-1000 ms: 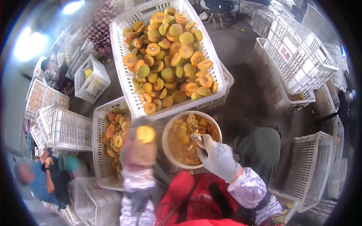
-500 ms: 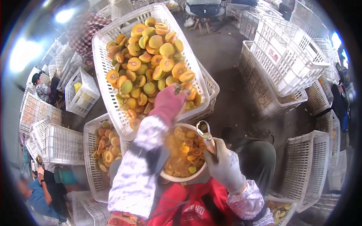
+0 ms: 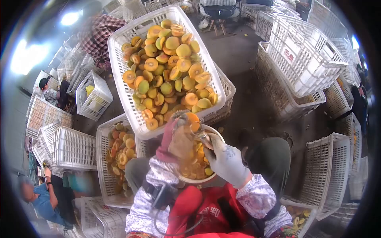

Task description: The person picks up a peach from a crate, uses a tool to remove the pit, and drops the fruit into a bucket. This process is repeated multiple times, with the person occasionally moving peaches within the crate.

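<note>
My L grip is closing snugly round a fruit half, fingers curling about it w/ no slack I'm seeing, tho' blur is hiding the exact finger placement. My R grip is wrapping tight round the handle of a pitting tool, its metal end pointing to approx. 10 o'clock, right at the fruit half. Whether metal's touching flesh I'm not able to tell.

Step in hand, I'm judging: working the tool on the cut face, prob. for the stone. Next move is prob. calling for a steady L hold, tool end lining up w/ the middle of the face, then a small R wrist turn; slipping off wet flesh twd. my L fingers is the main risk.

Both grips are hovering over the upper part of a round bucket, the fruit half sitting nr. its 11 o'clock rim. Below, cut fruit pieces are filling the bucket.

Going outward: at 12 to 11 o'clock a big white crate is holding a heap of halves; at 9 a second crate is holding more fruit. At 2, stacked crates are standing well apart. At 8, a co-worker in blue is sitting.
</note>
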